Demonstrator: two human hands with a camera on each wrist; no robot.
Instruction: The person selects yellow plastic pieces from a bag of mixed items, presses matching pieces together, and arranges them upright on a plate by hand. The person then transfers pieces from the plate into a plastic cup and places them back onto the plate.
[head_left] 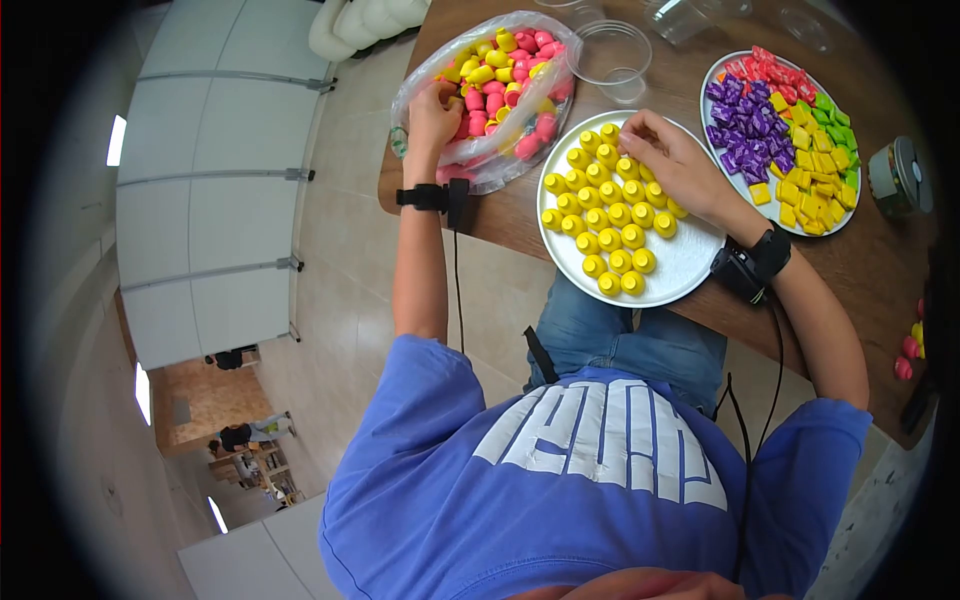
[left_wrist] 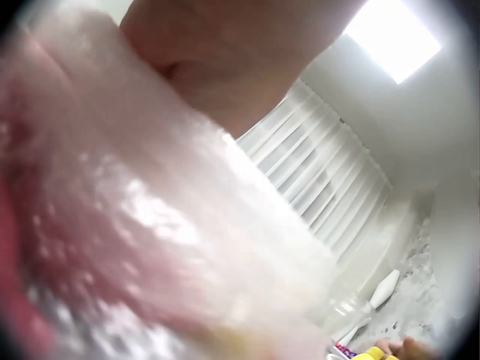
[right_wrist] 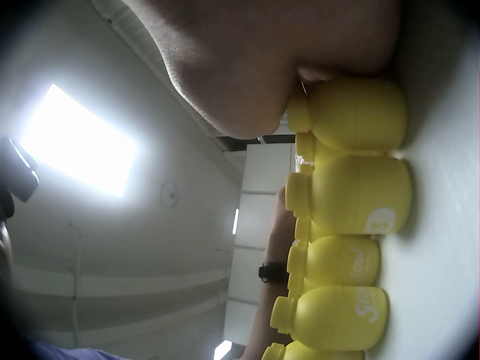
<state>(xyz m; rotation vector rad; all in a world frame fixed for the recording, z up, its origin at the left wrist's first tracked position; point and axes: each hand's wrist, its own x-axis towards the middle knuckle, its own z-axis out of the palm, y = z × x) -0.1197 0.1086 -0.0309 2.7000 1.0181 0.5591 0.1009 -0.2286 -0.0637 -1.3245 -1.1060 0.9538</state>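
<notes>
A clear plastic bag (head_left: pixel 468 165) full of pink and yellow small bottles (head_left: pixel 495 88) lies at the table's left. The left hand (head_left: pixel 434 118) reaches into its opening, fingertips among the bottles; whether it grips one is hidden. On a round white plate (head_left: pixel 690 265) stand many yellow bottles (head_left: pixel 619 214) in rows. The right hand (head_left: pixel 675 160) is over the plate's upper part, fingers bent down at the bottles there; its fingertips' hold cannot be made out. In the right wrist view, the right hand (right_wrist: pixel 232 67) is beside a row of upright yellow bottles (right_wrist: pixel 360 195).
An oval plate (head_left: pixel 708 140) of purple, red, green and yellow wrapped pieces is at the right. Clear plastic cups (head_left: pixel 612 60) stand behind the white plate. A lidded jar (head_left: pixel 897 178) and a few pink and yellow bottles (head_left: pixel 904 368) are near the right edge.
</notes>
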